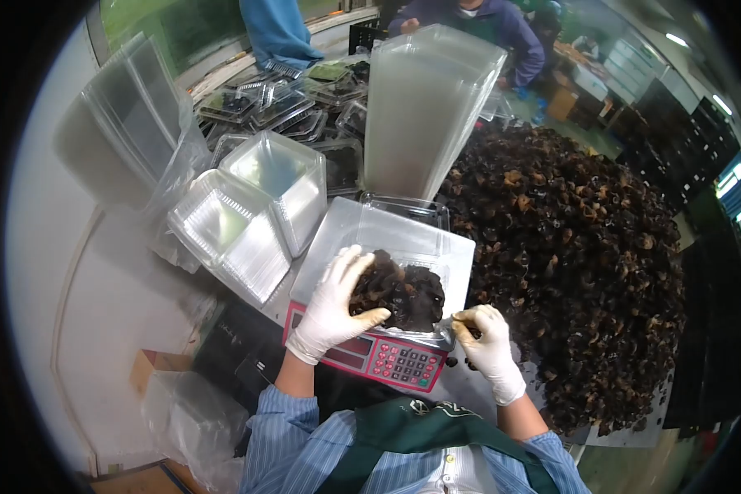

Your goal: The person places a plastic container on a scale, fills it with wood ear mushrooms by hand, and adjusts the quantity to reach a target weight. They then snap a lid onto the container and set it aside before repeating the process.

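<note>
A clear plastic container (436,267) filled with dark, ruffled wood ear mushrooms (399,292) sits on the metal pan (325,239) of a red digital scale (403,362). My left hand (333,309), in a white glove, lies along the left side of the mushrooms with thumb and fingers spread. At the container's lower right corner is my right hand (487,346), gloved too. Its fingers are curled and pinched together, and what sits between the fingertips is too small to name. The scale's display is partly behind my left wrist.
A large heap of wood ear mushrooms (568,272) covers the right side. Stacked empty containers (239,239) stand at left, with a tall stack (424,115) behind the scale. Filled, lidded packs (280,107) lie at the back. Across the table is another person (514,41).
</note>
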`<state>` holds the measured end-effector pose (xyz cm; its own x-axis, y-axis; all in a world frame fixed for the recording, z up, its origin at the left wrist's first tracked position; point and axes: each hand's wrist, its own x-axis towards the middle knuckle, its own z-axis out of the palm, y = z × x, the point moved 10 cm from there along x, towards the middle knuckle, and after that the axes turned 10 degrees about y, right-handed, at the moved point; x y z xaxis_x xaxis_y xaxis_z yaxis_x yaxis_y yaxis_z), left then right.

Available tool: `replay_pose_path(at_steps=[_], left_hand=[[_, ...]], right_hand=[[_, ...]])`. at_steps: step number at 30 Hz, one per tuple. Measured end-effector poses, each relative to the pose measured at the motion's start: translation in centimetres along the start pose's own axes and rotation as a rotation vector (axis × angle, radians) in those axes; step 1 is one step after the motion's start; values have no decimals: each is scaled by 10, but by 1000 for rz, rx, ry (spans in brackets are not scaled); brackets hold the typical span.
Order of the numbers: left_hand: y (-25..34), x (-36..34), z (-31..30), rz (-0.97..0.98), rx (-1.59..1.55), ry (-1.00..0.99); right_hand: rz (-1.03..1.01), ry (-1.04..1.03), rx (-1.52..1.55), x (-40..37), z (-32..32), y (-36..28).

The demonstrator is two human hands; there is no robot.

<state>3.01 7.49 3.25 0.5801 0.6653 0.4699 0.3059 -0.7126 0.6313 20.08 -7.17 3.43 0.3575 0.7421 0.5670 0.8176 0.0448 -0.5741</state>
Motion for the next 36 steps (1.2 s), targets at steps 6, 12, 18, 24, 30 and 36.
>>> replay_pose_path(at_steps=[6, 12, 18, 24, 30, 36], left_hand=[[3, 9, 39, 76, 173, -182], [2, 7, 41, 106, 208, -156], [3, 9, 38, 130, 167, -115], [1, 13, 16, 82, -28, -17], [-30, -1, -50, -65, -93, 311], [-51, -27, -84, -197, -131, 433]], right_hand=[[-217, 25, -106, 34, 20, -35], [-209, -131, -293, 41, 60, -39], [-237, 13, -170, 46, 40, -41], [-33, 224, -191, 46, -19, 19], [311, 266, -160, -14, -55, 119], [511, 134, -3, -65, -44, 136]])
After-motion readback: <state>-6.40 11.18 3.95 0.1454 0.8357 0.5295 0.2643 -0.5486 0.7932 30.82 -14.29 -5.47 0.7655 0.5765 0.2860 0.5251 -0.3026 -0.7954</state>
